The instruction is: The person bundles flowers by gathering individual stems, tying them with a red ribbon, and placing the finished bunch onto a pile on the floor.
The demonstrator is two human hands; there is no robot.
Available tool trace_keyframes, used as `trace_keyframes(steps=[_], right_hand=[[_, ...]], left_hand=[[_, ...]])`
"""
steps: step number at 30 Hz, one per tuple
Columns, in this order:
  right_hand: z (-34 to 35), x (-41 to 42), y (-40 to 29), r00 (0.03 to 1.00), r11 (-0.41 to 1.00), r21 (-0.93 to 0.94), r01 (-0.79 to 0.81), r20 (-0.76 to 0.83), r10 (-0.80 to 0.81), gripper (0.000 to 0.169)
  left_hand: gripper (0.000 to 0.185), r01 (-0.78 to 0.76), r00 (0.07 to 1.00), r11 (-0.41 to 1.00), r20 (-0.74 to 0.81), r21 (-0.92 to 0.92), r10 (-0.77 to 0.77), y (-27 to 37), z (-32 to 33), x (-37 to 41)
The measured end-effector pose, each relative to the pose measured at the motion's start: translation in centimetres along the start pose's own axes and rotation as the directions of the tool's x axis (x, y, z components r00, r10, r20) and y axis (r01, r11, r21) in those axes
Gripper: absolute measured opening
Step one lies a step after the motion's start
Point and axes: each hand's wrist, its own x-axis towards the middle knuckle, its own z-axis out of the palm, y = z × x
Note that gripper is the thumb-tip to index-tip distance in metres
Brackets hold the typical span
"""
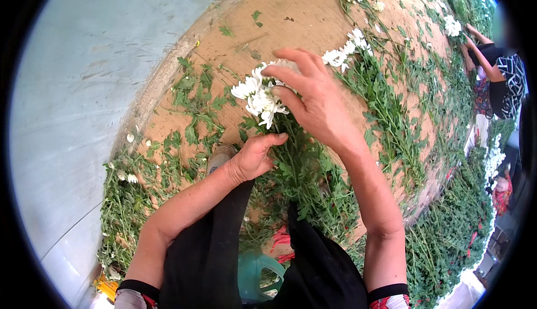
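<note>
A bunch of white chrysanthemums [265, 102] stands in front of me, its leafy green stems [300, 170] running down between my knees. My left hand [256, 154] is closed around the stems just under the flower heads, thumb across the front. Over the blooms, my right hand [304, 84] arches with bent fingers, the fingertips at the petals. Whether they pinch a flower is hidden behind the fingers. To the right, another group of white chrysanthemums [348, 51] lies on the floor with its long leafy stems [388, 112] pointing towards me.
Cut leaves [195, 99] litter the tan floor [268, 19]. A pale wall [92, 70] rises at left. Below me are a green plastic stool [256, 267] and red strips [282, 239]. A large flower pile [449, 221] lies right; beyond, another person [495, 74] handles flowers.
</note>
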Motion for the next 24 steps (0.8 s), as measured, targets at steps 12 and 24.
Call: trace_keyframes(steps=[12, 24], right_hand=[[0.1, -1.9, 0.7, 0.987, 0.980, 0.170, -0.098, -0.107, 0.117, 0.014], [-0.4, -4.4, 0.5, 0.994, 0.997, 0.078, -0.030, -0.104, 0.038, 0.026]], left_hand=[[0.044, -0.113, 0.993, 0.992, -0.039, -0.055, 0.110, 0.1, 0.6, -0.4], [0.041, -0.145, 0.988, 0.988, -0.059, -0.050, 0.142, -0.5, -1.3, 0.0]])
